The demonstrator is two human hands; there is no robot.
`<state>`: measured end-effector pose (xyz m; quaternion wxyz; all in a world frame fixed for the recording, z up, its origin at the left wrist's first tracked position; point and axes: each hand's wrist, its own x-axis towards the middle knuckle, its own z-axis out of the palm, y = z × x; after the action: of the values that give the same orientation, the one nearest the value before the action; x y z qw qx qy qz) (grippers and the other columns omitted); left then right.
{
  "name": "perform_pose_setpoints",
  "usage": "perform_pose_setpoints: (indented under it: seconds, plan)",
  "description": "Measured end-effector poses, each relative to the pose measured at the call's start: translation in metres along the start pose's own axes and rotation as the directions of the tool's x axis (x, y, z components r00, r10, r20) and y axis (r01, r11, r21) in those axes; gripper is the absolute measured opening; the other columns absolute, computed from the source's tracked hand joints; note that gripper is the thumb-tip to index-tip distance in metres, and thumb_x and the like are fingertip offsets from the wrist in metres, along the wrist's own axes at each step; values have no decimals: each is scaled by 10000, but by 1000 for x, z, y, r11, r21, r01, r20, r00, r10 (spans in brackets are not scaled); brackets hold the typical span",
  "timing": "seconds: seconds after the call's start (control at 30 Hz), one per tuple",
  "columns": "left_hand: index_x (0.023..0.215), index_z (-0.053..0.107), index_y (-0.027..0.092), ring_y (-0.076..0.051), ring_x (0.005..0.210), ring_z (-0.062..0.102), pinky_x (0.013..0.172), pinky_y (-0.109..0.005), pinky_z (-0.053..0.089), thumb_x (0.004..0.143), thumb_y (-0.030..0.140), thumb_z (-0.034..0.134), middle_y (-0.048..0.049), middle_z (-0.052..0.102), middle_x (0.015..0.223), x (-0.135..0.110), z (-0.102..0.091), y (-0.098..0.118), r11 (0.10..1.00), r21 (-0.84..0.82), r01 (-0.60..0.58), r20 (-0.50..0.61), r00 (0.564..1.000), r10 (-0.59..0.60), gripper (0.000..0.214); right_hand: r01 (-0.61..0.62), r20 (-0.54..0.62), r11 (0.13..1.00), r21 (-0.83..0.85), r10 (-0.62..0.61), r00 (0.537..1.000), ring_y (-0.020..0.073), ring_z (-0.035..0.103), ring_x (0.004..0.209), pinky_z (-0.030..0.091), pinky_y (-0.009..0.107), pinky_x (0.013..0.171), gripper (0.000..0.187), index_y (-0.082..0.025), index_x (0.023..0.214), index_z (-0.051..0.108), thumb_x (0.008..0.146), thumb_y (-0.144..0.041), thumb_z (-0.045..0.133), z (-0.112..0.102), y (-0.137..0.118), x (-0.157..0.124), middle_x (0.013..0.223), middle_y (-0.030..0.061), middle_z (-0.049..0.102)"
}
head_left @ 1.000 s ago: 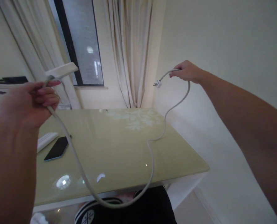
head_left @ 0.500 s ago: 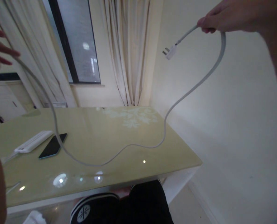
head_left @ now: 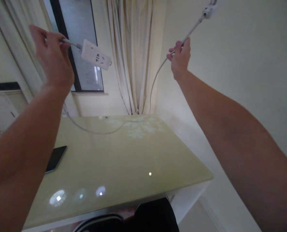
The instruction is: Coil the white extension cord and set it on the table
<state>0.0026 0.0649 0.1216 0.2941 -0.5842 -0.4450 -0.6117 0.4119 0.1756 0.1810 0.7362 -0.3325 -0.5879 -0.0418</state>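
Observation:
My left hand (head_left: 52,58) is raised at the upper left, its fingers pinched on the white cable just behind a white power strip (head_left: 95,59), which hangs in the air in front of the window. Further right, my right hand (head_left: 180,59) is closed round the same white cable (head_left: 155,75) a short way below its plug (head_left: 207,11), which points up at the top edge. Between the hands the cable sags down to the glossy yellow-green table (head_left: 133,161) and touches it near the far edge.
A black phone (head_left: 55,158) lies on the table at the left. Cream curtains (head_left: 131,54) and a dark-framed window (head_left: 83,74) stand behind the table. A plain wall runs along the right side. Dark clothing shows below the table's near edge.
Both hands have lifted the cable higher and pulled it tauter. The power strip has come off the table into the air under my left hand. The plug has risen to the top edge.

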Motion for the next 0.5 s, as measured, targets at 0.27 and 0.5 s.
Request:
perform_pose_setpoints:
  seconds: [0.27, 0.5]
  plan:
    - [1052, 682, 99, -206, 924, 612, 885, -350, 436, 1020, 450, 505, -103, 675, 1029, -156, 46, 10, 975, 203, 96, 310, 938, -157, 395, 11, 447, 1000, -21, 0, 895, 121, 678, 774, 530, 257, 726, 369, -201, 1067, 564, 1064, -538, 415, -2, 60, -152, 936, 48, 716]
    - [929, 626, 199, -248, 690, 620, 650, -318, 388, 1001, 464, 390, -83, 661, 744, -320, 86, 20, 777, 132, 616, 297, 723, -624, 362, -424, 330, 871, -247, 487, 809, 167, 663, 711, 472, 279, 709, 311, -236, 909, 523, 1065, -428, 334, 3, 92, -369, 904, 42, 764]
